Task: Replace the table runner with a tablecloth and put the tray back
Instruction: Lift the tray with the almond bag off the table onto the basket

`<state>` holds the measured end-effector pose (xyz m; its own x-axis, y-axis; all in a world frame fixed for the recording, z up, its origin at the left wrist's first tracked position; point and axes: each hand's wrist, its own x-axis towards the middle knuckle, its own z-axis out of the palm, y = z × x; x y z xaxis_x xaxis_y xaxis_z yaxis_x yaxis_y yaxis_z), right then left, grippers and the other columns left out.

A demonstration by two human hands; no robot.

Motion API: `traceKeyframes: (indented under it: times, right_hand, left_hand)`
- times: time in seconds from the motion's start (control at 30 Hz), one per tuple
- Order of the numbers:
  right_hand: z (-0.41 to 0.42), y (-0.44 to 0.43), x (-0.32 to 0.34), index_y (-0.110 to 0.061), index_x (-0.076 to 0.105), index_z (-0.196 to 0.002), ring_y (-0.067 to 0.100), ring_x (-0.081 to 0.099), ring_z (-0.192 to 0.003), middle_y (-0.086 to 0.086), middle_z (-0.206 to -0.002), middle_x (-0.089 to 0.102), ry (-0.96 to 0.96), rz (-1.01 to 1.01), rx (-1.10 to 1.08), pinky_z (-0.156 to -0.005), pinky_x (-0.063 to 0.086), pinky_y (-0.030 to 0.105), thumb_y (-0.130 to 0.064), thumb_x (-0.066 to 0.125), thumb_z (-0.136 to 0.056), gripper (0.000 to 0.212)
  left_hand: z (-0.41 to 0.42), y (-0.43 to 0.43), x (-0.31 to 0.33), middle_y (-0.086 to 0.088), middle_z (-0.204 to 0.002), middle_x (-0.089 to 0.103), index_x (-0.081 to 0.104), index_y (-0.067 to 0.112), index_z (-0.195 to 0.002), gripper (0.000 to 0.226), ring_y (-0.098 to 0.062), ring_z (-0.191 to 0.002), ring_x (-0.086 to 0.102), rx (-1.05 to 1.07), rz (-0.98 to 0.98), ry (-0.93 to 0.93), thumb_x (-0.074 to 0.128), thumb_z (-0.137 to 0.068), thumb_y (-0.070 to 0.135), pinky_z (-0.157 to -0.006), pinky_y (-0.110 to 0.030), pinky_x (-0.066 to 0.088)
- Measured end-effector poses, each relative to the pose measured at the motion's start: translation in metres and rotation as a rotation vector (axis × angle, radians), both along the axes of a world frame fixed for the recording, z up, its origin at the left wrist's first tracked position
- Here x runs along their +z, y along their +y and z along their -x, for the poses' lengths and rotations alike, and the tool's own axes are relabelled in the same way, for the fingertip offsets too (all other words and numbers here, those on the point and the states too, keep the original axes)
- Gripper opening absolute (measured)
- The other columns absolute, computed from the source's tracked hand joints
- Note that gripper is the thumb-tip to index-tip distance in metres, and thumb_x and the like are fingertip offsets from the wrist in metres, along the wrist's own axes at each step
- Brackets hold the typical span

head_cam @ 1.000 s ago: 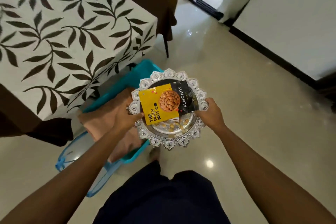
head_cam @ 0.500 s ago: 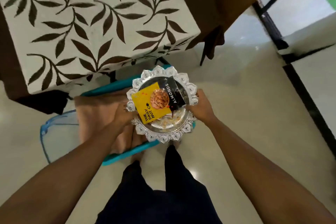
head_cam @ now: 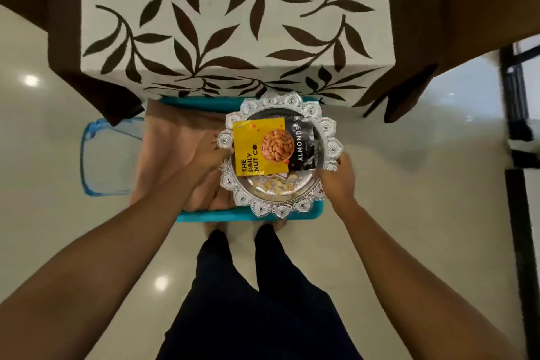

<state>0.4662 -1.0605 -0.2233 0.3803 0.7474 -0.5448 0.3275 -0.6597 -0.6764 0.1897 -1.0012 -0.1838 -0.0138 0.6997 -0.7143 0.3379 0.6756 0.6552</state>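
A glossy cream tiled floor [head_cam: 409, 213] runs under a table already dressed in a cream tablecloth [head_cam: 233, 23] printed with brown leaf sprays and edged in dark brown. In front of it, low on the floor, sits a teal plastic tub [head_cam: 248, 215] holding a peach cloth [head_cam: 175, 149], with a clear blue lid [head_cam: 108, 161] lying beside it.

The silver tray [head_cam: 280, 209], round with a scalloped embossed rim, is held over the tub, just short of the table edge. The left hand [head_cam: 204, 155] grips its left rim with the thumb on top. The right hand [head_cam: 339, 181] pinches the right rim, fingers curled underneath.

The cloth is on, so the step in hand is setting the tray back. It should be kept level while it rises, because the almond packet [head_cam: 263, 149] lies loose and loose nuts [head_cam: 274, 185] sit below it. They are probably cashews, though too blurred to be sure. It should go down flat near the table's middle without dragging, so the cloth does not wrinkle.

The packet's yellow panel reads "THE DAILY NUT CO." and its black panel "ALMONDS", around a picture of almonds.
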Motion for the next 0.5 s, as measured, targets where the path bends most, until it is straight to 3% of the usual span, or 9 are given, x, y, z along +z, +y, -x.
traceKeyframes:
  times: [0.07, 0.13, 0.27, 0.37, 0.5]
  right_hand:
    - [-0.002, -0.004, 0.0, -0.044, 0.055, -0.106, -0.006, 0.064, -0.093, -0.028, -0.095, 0.063, -0.001, 0.001, -0.055, -0.072, 0.046, 0.019, -0.019, 0.081, -0.072, 0.05]
    - [-0.004, -0.013, -0.005, -0.038, 0.053, -0.111, -0.013, 0.061, -0.087, -0.029, -0.096, 0.062, -0.008, -0.008, -0.057, -0.071, 0.044, 0.017, -0.021, 0.083, -0.075, 0.05]
    - [0.001, -0.021, -0.009, -0.033, 0.053, -0.111, 0.006, 0.063, -0.094, -0.021, -0.101, 0.062, -0.007, 0.016, -0.08, -0.08, 0.05, 0.029, -0.018, 0.081, -0.075, 0.048]
    - [-0.002, -0.012, -0.014, -0.032, 0.055, -0.109, 0.003, 0.062, -0.092, -0.023, -0.097, 0.063, 0.017, 0.023, -0.104, -0.072, 0.047, 0.022, -0.017, 0.079, -0.07, 0.048]
    - [-0.016, 0.004, -0.017, -0.034, 0.062, -0.106, 0.008, 0.065, -0.093, -0.022, -0.095, 0.066, 0.048, 0.123, -0.063, -0.073, 0.048, 0.024, -0.012, 0.076, -0.068, 0.046]
  left_hand:
    - [-0.001, 0.005, -0.006, -0.023, -0.142, 0.052, 0.044, -0.002, -0.143, 0.051, -0.037, -0.132, 0.05, -0.034, 0.027, 0.039, 0.061, -0.096, -0.001, -0.111, -0.049, 0.039]
    - [-0.005, 0.006, -0.014, -0.023, -0.142, 0.052, 0.042, -0.002, -0.144, 0.052, -0.037, -0.131, 0.051, 0.03, 0.035, 0.018, 0.06, -0.095, -0.003, -0.11, -0.048, 0.041]
    - [-0.01, 0.002, -0.037, -0.021, -0.139, 0.055, 0.043, 0.001, -0.144, 0.054, -0.036, -0.127, 0.055, 0.099, 0.078, 0.007, 0.061, -0.094, -0.006, -0.106, -0.046, 0.046]
    - [-0.001, 0.002, -0.055, -0.018, -0.133, 0.06, 0.049, 0.005, -0.139, 0.051, -0.033, -0.123, 0.059, 0.019, 0.048, -0.005, 0.067, -0.092, 0.002, -0.104, -0.047, 0.048]
    - [0.012, 0.006, -0.071, -0.012, -0.131, 0.063, 0.054, 0.011, -0.135, 0.053, -0.029, -0.121, 0.06, -0.131, 0.025, 0.063, 0.076, -0.087, 0.016, -0.104, -0.047, 0.048]
